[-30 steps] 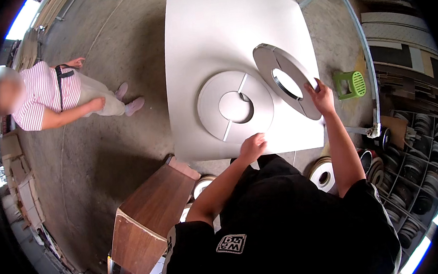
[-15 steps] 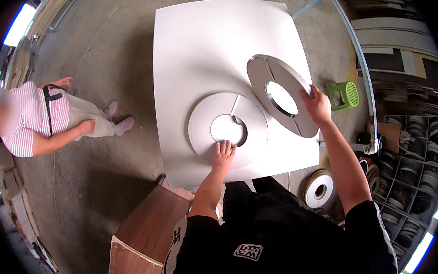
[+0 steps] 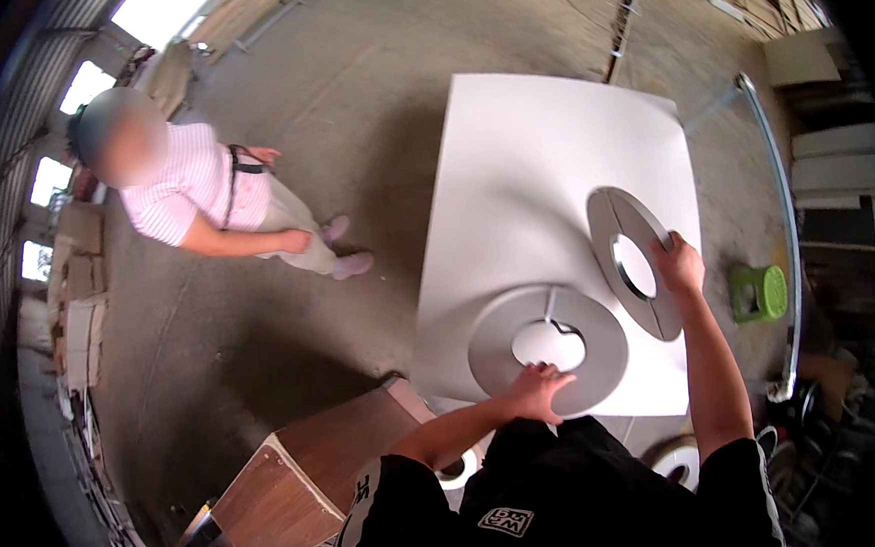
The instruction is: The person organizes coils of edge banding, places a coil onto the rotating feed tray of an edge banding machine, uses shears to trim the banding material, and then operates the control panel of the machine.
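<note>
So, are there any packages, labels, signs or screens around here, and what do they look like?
Printed patch: on the person's black shirt at the lower edge; small white rectangle with dark marks.
Cardboard boxes: stacked along the far left wall by the windows; tan, blocky, too blurred to show labels.
Flat board stacks: at the right edge beyond the white sheet; pale slabs with one dark layer.
No screens or signs can be made out.
</note>
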Motion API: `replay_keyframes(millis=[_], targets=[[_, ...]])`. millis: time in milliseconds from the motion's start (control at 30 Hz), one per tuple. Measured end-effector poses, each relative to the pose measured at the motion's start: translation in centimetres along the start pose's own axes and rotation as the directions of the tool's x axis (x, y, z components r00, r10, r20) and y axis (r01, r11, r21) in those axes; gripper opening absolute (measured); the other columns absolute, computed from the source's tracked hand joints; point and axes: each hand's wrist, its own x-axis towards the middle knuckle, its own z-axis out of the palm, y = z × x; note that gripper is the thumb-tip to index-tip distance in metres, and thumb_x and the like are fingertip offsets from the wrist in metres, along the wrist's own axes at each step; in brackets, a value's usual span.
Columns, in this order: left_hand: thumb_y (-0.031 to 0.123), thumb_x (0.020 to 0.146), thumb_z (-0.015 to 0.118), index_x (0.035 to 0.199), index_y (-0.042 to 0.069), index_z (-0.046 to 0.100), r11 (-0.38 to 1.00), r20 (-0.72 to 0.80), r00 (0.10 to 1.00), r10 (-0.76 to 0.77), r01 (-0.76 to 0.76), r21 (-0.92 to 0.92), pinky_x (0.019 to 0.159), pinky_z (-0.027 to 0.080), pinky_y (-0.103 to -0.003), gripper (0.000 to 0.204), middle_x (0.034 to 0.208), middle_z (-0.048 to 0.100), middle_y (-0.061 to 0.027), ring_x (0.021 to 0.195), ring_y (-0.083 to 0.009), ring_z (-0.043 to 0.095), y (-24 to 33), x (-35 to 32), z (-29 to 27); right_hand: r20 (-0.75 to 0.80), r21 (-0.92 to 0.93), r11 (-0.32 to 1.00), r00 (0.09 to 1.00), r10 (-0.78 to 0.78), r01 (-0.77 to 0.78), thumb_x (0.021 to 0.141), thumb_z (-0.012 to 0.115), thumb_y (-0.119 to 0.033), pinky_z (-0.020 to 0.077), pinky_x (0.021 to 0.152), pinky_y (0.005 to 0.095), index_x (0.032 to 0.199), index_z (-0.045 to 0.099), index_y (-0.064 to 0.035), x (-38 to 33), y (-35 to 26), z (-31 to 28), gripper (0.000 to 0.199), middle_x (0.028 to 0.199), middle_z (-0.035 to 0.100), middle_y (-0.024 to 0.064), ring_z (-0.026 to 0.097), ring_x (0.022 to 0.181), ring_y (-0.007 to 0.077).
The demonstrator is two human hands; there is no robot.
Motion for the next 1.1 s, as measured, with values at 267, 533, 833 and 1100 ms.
replay_keyframes(millis=[267,533,833,1100], targets=[[0.046,0.074,0.080,0.148,0.008,0.046,0.795,-0.286,0.945,-0.161,-0.048,-0.604,0.111,0.037,-0.040,0.090,0.140,0.054,-0.0176,0.129,-0.0299,0.051,-0.6,-3.2,-1.7,0.022,-0.020,0.999,0.999,-0.046,0.046,0.090,0.057,-0.055,0.0523,0.087,0.0499,0.112,0.065,-0.0111,1.0,0.2,0.2,0.049,0.107,0.071,0.0194,0.067,0.102,0.0404],[0.013,0.087,0.073,0.148,0.000,0.043,0.339,-0.395,0.781,-0.483,-0.249,-0.907,0.099,0.048,-0.032,0.068,0.133,0.059,-0.0075,0.117,-0.0172,0.058,-5.7,-4.2,-1.7,0.074,-0.024,0.999,0.997,0.024,-0.023,0.091,0.055,-0.057,0.0513,0.090,0.0499,0.115,0.065,-0.0113,3.6,1.1,1.5,0.052,0.112,0.070,0.0194,0.065,0.108,0.0396],[0.015,0.082,0.073,0.138,-0.002,0.047,0.671,-0.567,0.460,-0.683,0.091,-0.735,0.092,0.052,-0.041,0.064,0.123,0.065,-0.0218,0.112,-0.0358,0.065,-4.4,-3.7,-8.7,0.084,-0.029,0.999,0.996,0.034,-0.032,0.092,0.054,-0.054,0.0530,0.087,0.0436,0.112,0.068,-0.0146,3.2,0.0,0.6,0.046,0.108,0.073,0.0121,0.068,0.104,0.0315],[0.008,0.083,0.070,0.130,-0.002,0.053,0.606,-0.508,0.508,-0.696,0.036,-0.795,0.085,0.053,-0.035,0.050,0.109,0.069,-0.0121,0.095,-0.0219,0.066,-9.0,-10.9,-7.5,0.088,-0.041,0.999,0.996,0.024,-0.021,0.092,0.052,-0.056,0.0527,0.089,0.0435,0.113,0.068,-0.0158,3.4,-0.1,1.0,0.048,0.108,0.073,0.0112,0.068,0.104,0.0306]])
